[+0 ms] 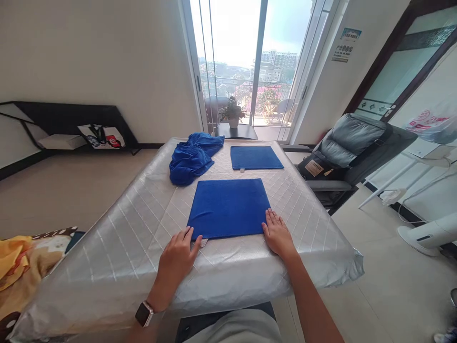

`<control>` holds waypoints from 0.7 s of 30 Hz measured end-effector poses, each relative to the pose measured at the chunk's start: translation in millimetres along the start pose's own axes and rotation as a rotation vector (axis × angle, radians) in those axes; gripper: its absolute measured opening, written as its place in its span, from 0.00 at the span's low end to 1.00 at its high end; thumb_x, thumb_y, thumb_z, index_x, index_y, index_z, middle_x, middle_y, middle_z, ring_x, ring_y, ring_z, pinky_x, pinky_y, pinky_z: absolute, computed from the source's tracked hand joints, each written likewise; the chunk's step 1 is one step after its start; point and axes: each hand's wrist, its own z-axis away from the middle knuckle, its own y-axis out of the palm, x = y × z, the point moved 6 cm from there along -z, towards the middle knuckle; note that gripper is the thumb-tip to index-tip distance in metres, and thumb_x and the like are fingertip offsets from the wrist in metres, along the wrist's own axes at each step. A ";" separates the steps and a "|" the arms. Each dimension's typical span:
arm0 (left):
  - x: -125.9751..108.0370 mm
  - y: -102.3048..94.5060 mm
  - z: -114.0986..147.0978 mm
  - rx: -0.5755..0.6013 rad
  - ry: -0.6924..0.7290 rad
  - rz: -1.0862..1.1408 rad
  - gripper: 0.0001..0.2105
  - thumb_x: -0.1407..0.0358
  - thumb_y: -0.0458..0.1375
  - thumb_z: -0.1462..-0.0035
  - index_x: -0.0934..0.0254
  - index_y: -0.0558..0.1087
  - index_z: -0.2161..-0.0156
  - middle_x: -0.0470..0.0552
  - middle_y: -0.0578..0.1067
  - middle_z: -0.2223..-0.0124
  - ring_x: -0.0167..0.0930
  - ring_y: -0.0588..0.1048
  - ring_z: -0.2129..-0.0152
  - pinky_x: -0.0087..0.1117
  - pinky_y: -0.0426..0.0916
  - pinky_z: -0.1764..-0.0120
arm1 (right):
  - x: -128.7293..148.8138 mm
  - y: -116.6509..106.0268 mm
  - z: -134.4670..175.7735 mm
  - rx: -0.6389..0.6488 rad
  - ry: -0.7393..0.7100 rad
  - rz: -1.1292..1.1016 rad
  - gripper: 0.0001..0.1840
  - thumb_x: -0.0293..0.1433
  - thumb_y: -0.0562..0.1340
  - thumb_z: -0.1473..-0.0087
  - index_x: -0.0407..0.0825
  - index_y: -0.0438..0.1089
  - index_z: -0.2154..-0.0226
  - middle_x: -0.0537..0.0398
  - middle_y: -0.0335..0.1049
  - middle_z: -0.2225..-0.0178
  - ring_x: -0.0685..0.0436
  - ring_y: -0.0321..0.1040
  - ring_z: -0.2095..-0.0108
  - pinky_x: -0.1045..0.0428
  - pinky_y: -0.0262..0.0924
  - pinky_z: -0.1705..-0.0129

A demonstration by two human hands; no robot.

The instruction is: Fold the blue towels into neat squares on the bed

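A blue cloth (230,209), spread flat as a neat rectangle, lies in front of me on the silver quilted table cover (150,224). My left hand (178,252) rests at its near left corner, thumb apart from the fingers, beside a small white tag. At the near right corner my right hand (279,233) lies flat with its fingers stretched out, touching the cloth's edge. Farther back sits a smaller folded blue cloth (256,157) with a white tag on its near edge. To its left is a crumpled blue cloth (195,158) in a loose heap.
A dark recliner (352,147) holding a black bag stands right of the table. Beyond the far edge are a chair with a potted plant (233,113) and a sliding glass door. A yellow cloth (14,259) lies on patterned fabric at lower left.
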 end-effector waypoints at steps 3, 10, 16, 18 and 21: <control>-15.7 -8.1 -15.7 -0.038 0.076 0.038 0.29 0.49 0.41 0.30 0.68 0.70 0.39 0.64 0.72 0.39 0.45 0.71 0.42 0.49 0.69 0.42 | 0.1 0.5 -0.4 -0.002 -0.003 0.007 0.34 0.40 0.39 0.29 0.41 0.41 0.27 0.48 0.36 0.26 0.44 0.35 0.26 0.43 0.34 0.27; -145.6 37.4 -86.3 0.201 0.560 0.172 0.33 0.48 0.38 0.28 0.70 0.57 0.30 0.61 0.59 0.29 0.37 0.55 0.30 0.43 0.54 0.32 | -0.4 1.8 -1.8 -0.024 -0.010 0.021 0.34 0.39 0.40 0.29 0.40 0.42 0.27 0.47 0.37 0.26 0.42 0.37 0.27 0.43 0.35 0.28; -171.4 91.4 -116.8 0.315 0.459 0.132 0.37 0.46 0.35 0.30 0.73 0.54 0.29 0.62 0.52 0.27 0.39 0.48 0.29 0.43 0.44 0.29 | -0.3 1.5 -1.7 -0.014 -0.018 0.022 0.35 0.40 0.40 0.29 0.39 0.42 0.27 0.47 0.37 0.26 0.42 0.36 0.27 0.43 0.34 0.28; -139.9 92.9 -116.3 0.320 0.398 0.121 0.37 0.44 0.35 0.30 0.70 0.54 0.28 0.60 0.52 0.27 0.39 0.48 0.29 0.44 0.44 0.30 | -0.4 1.1 -1.5 -0.009 -0.015 0.019 0.35 0.41 0.40 0.29 0.39 0.42 0.27 0.48 0.37 0.26 0.42 0.36 0.27 0.43 0.35 0.27; -67.3 85.4 -108.2 0.320 0.247 0.068 0.38 0.43 0.35 0.31 0.69 0.52 0.28 0.60 0.52 0.27 0.40 0.48 0.29 0.47 0.44 0.30 | 0.3 -0.4 -1.3 -0.007 -0.014 0.015 0.35 0.40 0.39 0.29 0.39 0.42 0.27 0.48 0.37 0.26 0.42 0.37 0.27 0.43 0.34 0.27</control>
